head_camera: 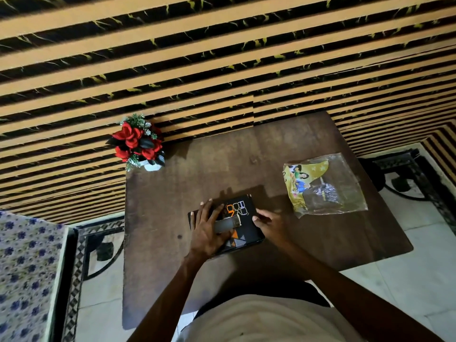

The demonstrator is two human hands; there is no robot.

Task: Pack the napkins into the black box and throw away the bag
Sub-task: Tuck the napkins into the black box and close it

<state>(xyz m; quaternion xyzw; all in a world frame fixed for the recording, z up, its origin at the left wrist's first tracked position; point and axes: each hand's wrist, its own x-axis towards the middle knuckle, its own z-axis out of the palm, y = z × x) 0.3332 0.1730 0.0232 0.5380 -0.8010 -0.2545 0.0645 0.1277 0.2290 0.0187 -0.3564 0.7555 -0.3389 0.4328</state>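
A black box (240, 213) with orange and white print lies flat on the brown table (172, 206), lid shut. My left hand (209, 230) rests palm down on its left half, fingers spread. Gripping the box's right edge with its fingertips is my right hand (270, 224). A clear plastic bag (325, 185) with yellow printed contents lies on the table to the right of the box, apart from both hands. No loose napkins show outside the bag.
A white pot of red artificial flowers (138, 146) stands at the table's far left corner against the striped wall. A flowered cloth (22, 272) covers furniture at the left. Tiled floor (407, 280) lies right of the table.
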